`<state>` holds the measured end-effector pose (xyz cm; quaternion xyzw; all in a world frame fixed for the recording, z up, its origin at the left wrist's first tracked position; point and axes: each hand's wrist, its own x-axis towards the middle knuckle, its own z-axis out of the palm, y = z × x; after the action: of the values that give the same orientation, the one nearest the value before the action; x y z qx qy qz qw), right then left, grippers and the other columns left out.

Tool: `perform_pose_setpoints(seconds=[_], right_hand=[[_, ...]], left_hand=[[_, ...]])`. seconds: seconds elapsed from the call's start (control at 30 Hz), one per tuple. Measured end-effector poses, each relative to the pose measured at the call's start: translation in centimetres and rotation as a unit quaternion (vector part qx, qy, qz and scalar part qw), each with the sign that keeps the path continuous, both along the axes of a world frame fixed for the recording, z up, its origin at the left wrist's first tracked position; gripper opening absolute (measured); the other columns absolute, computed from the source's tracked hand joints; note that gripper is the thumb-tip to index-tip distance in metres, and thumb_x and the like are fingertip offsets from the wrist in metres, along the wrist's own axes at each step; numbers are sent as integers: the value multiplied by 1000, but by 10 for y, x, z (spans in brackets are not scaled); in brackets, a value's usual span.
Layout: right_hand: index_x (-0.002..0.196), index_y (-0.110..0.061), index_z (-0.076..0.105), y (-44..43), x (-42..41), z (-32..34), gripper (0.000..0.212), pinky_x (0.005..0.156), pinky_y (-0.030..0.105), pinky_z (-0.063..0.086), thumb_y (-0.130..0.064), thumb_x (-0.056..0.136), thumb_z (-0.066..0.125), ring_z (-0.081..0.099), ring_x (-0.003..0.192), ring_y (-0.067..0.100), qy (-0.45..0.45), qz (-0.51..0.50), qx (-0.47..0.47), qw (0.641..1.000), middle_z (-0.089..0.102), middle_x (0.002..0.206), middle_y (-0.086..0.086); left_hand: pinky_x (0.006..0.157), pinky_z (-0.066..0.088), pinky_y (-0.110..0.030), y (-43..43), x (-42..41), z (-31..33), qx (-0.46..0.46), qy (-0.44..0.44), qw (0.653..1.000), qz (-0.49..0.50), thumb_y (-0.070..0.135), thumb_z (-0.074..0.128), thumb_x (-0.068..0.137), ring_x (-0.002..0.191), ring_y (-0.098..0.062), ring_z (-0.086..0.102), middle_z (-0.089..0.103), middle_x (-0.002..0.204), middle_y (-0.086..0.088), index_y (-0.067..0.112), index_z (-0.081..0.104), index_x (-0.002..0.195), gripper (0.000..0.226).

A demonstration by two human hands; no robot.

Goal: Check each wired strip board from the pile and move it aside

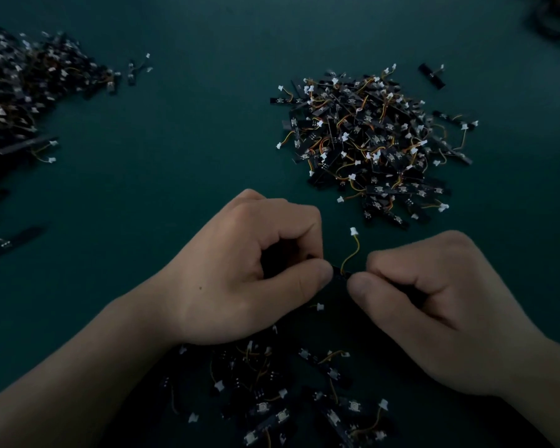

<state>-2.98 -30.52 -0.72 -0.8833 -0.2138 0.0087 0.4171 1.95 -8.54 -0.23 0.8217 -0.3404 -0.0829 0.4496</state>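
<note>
**One board pinched between both hands, three heaps to keep apart**

The dark green table (pixel 207 130) takes up most of my view. The biggest mass on it is the far-left heap (pixel 23 92), which is blurred. Next come the sharper far-right heap (pixel 369 137) and the near heap (pixel 288 399), which lies under my wrists. I cannot tell which heap is the checked one.

My left hand (pixel 240 279) and right hand (pixel 434 302) are both curled tight. Each pinches one end of a single strip board (pixel 340 274), held just above the near heap in the middle of the scene. Only a short dark stretch of the board shows between my thumbs.

Its wire (pixel 351 253) arcs up and away to a white connector (pixel 353 231) that hangs free.

As I see it, there are three risks:
- **Mixing heaps:** the board could go onto the wrong heap, because all three look alike in this dim light.
- **Snagging:** the loose connector could catch on wires in the near heap as I move the board across.
- **Strained joint:** if both hands twist too hard, the wire joint could be stressed.
</note>
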Motion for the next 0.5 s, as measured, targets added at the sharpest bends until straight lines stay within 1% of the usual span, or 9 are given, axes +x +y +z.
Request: perform_pose_setpoints(seconds=[0.1, 0.17, 0.2, 0.23, 0.27, 0.33, 0.37, 0.43, 0.5], right_hand=[[53, -13, 36, -2, 0, 0, 53, 40, 29, 27, -31, 100, 53, 35, 40, 15, 2, 12, 18, 1000, 32, 46, -3], [54, -12, 42, -2, -1, -2, 51, 40, 31, 30, -31, 100, 52, 37, 40, 14, -3, -19, 53, 998, 36, 46, -1], [56, -14, 48, -2, -1, -3, 48, 40, 30, 31, -33, 100, 50, 39, 40, 14, -9, -47, 72, 996, 39, 47, 1], [63, -18, 57, -2, -2, -3, 43, 40, 30, 33, -35, 101, 49, 41, 41, 15, -13, -79, 96, 992, 43, 48, 3], [72, -23, 65, -2, -2, -2, 36, 40, 30, 34, -37, 102, 49, 43, 42, 17, -14, -107, 123, 987, 47, 51, 7], [85, -30, 71, -2, -1, -1, 29, 41, 28, 37, -40, 102, 49, 47, 44, 14, -10, -130, 147, 980, 53, 56, 7], [85, -28, 71, -2, 0, -1, 29, 43, 27, 39, -41, 101, 50, 49, 45, 12, -8, -124, 131, 984, 56, 57, 4], [78, -24, 69, -1, 0, -1, 31, 46, 23, 42, -43, 98, 55, 54, 49, 10, -3, -76, 66, 995, 59, 58, -2], [82, -26, 70, 1, -2, 0, 25, 55, 22, 46, -47, 95, 63, 60, 60, 3, -20, -10, 0, 1000, 62, 67, -13]], left_hand=[[62, 47, -34, -1, -1, 0, -15, 23, 1000, 7, 28, 65, 94, 66, -20, 60, 64, 70, 3, 19, 69, 86, 13], [59, 48, -29, -1, -2, 0, -44, 33, 998, 37, 32, 61, 94, 63, -18, 59, 63, 72, 3, 19, 71, 96, 16], [55, 45, -27, -1, -2, -1, -55, 25, 996, 63, 34, 58, 94, 59, -16, 56, 60, 68, 2, 16, 71, 92, 21], [51, 41, -27, 0, -2, -2, -60, 9, 994, 91, 34, 56, 94, 54, -16, 50, 54, 61, 0, 12, 68, 82, 28], [48, 36, -27, 1, -2, -3, -58, -12, 992, 114, 34, 53, 95, 50, -17, 43, 47, 56, -2, 7, 62, 71, 36], [45, 28, -26, 0, -4, -2, -36, -47, 990, 129, 31, 50, 96, 47, -18, 33, 34, 50, -4, 3, 47, 58, 47], [44, 25, -27, -1, -4, -1, -18, -62, 991, 121, 30, 50, 96, 46, -18, 29, 30, 50, -4, 5, 42, 55, 49], [43, 24, -28, -2, -5, 1, 18, -80, 993, 89, 30, 51, 97, 45, -20, 26, 25, 50, -3, 9, 37, 55, 49], [43, 27, -32, 0, -4, 1, 31, -69, 996, 54, 32, 51, 97, 44, -21, 31, 30, 48, -3, 9, 43, 55, 49]])
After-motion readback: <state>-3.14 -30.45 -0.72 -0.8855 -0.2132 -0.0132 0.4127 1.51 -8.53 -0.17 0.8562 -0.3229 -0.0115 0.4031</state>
